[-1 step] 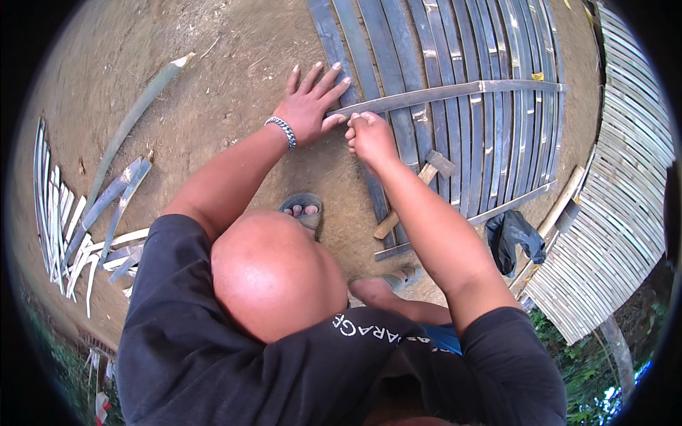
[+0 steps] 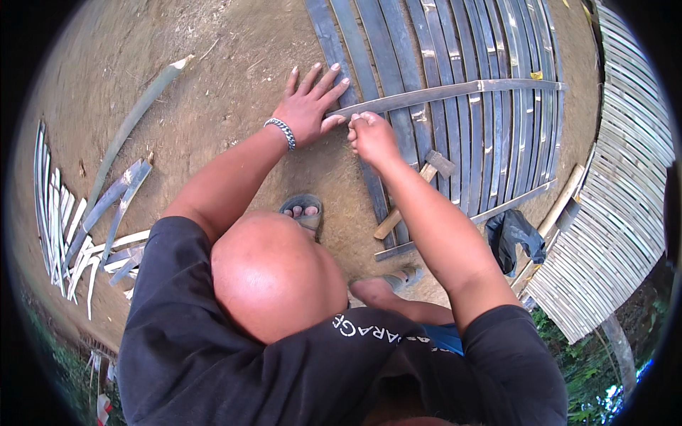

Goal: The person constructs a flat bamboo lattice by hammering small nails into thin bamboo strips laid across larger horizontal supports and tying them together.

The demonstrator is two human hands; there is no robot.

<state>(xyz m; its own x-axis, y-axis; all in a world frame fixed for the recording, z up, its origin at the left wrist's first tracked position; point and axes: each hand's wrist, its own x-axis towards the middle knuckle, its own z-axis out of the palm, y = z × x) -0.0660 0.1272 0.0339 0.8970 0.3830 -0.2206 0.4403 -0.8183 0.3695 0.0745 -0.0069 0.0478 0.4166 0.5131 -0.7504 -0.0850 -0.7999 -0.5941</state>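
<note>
Steadying the crosswise strip [image 2: 451, 92], laid over dark slats [image 2: 384, 53], wants light pressure from the splayed left hand [image 2: 305, 110] by its end; whether the curled right hand [image 2: 372, 139] grips anything is unclear.

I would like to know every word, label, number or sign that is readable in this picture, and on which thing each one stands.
Dark shirt: large white lettering near the hem, partly readable; I do not copy its wording.
Beside it, to the right: smaller pale lettering, too small and folded to read.
Bamboo strips, hammer, black plastic bag: no text that I can see.
</note>
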